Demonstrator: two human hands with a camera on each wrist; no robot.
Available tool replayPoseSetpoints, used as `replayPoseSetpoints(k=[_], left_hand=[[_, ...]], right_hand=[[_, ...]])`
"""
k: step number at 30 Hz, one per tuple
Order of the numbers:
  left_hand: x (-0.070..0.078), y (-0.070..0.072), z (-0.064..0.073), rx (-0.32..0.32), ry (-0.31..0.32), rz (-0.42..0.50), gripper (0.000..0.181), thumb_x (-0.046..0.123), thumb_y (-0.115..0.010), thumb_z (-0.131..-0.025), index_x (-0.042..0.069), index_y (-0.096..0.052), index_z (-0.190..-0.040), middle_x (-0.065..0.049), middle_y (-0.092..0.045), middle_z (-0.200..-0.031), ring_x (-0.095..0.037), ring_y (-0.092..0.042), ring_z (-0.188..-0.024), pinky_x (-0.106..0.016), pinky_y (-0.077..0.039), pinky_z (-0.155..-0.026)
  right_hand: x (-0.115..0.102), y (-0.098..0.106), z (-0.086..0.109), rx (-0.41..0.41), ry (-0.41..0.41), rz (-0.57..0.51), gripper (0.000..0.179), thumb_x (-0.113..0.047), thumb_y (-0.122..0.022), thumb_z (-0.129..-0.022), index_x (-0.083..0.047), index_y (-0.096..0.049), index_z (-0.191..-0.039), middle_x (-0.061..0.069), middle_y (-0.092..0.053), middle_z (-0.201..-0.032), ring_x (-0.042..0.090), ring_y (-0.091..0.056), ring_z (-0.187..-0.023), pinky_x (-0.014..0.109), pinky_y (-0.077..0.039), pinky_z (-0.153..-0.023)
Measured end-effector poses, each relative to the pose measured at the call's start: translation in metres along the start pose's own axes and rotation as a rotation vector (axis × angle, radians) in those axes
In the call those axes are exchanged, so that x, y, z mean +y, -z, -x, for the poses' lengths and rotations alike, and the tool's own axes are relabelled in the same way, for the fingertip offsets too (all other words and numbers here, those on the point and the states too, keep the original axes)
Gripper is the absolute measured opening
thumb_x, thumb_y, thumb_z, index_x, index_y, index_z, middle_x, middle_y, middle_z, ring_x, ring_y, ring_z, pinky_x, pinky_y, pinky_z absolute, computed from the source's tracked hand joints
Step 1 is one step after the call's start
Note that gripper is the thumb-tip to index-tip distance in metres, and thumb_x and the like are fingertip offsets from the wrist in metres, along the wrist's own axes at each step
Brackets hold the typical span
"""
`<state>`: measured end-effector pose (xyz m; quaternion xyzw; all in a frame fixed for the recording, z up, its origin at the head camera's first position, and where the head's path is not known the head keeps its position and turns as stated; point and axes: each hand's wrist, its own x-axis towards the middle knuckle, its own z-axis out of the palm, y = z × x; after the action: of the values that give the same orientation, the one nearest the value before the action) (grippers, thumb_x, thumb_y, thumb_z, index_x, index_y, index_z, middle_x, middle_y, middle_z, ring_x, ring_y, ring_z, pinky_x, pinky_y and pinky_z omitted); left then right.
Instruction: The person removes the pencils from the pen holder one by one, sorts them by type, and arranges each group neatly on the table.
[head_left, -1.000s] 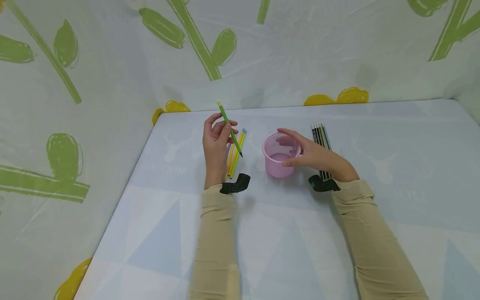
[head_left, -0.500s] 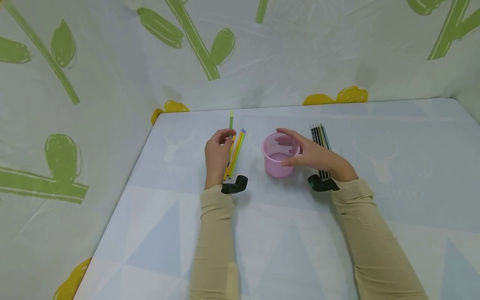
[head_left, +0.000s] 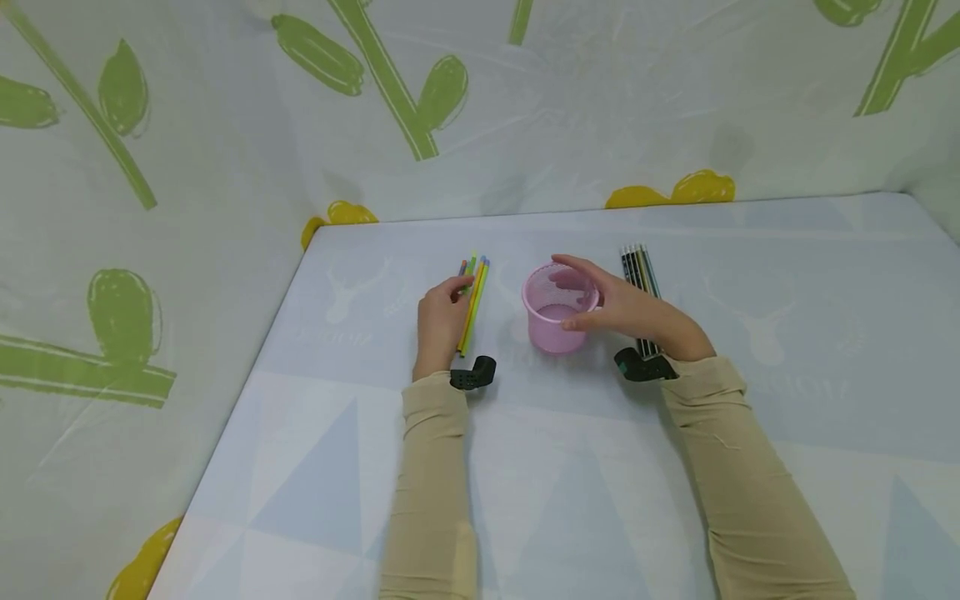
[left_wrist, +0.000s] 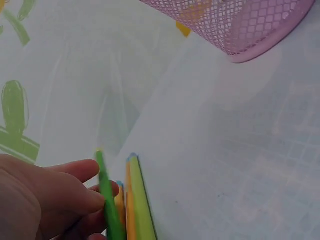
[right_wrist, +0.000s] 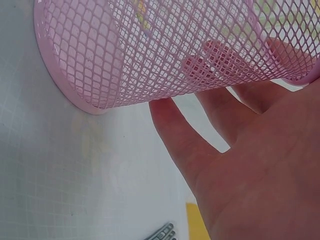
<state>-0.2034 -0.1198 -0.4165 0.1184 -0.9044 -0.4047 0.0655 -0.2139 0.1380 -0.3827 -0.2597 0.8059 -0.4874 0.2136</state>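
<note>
My left hand [head_left: 440, 323] pinches a green pencil [left_wrist: 110, 202] between thumb and fingers, low over a small row of pencils. Beside it lie a yellow pencil [head_left: 471, 315] and a lime-green pencil [left_wrist: 140, 200], side by side with blue ends pointing away. A pink mesh pen holder [head_left: 553, 335] stands upright to the right, and no pencils show inside it. My right hand [head_left: 643, 315] grips it from the right, the thumb at the near side and fingers [right_wrist: 172, 127] around the mesh wall.
Several dark pencils [head_left: 634, 267] lie in a bundle behind and below the right hand. The table [head_left: 525, 500] has a pale blue and white patterned cover. Its far edge meets a wall hanging [head_left: 570, 108] printed with green plants.
My left hand has lowered the green pencil from a raised, tilted pose down to the other pencils, lining it up with them. My right hand has stayed on the pen holder.
</note>
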Motion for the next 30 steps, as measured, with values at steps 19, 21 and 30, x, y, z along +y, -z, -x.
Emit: replayPoseSetpoints(k=[19, 21, 30], left_hand=[[0.0014, -0.0061, -0.0014, 0.000, -0.083, -0.226, 0.028, 0.007, -0.052, -0.085, 0.014, -0.066, -0.109, -0.006, -0.052, -0.116, -0.022, -0.048, -0.104, -0.033, -0.041, -0.085], [0.0011, -0.0061, -0.0012, -0.001, -0.084, -0.223, 0.028, 0.008, -0.053, -0.085, 0.014, -0.066, -0.109, -0.007, -0.051, -0.115, -0.023, -0.048, -0.104, -0.033, -0.040, -0.086], [-0.0044, -0.0064, 0.0007, 0.021, -0.026, -0.076, 0.026, 0.020, -0.054, -0.086, 0.019, -0.063, -0.110, 0.001, -0.052, -0.108, -0.015, -0.049, -0.090, -0.029, -0.041, -0.077]], right_hand=[[-0.0005, -0.0019, 0.0009, 0.018, -0.007, -0.003, 0.081, -0.038, -0.071, -0.072, -0.041, -0.022, -0.137, -0.007, -0.033, -0.135, 0.015, -0.027, -0.124, 0.049, -0.034, -0.094], [0.0001, -0.0022, 0.0007, 0.018, -0.003, -0.005, 0.081, -0.037, -0.071, -0.072, -0.041, -0.022, -0.137, -0.006, -0.033, -0.135, 0.015, -0.027, -0.124, 0.049, -0.034, -0.095], [-0.0032, -0.0017, 0.0065, 0.005, 0.016, -0.072, 0.073, -0.029, -0.063, -0.080, -0.034, -0.020, -0.140, -0.002, -0.031, -0.139, 0.018, -0.025, -0.128, 0.051, -0.026, -0.099]])
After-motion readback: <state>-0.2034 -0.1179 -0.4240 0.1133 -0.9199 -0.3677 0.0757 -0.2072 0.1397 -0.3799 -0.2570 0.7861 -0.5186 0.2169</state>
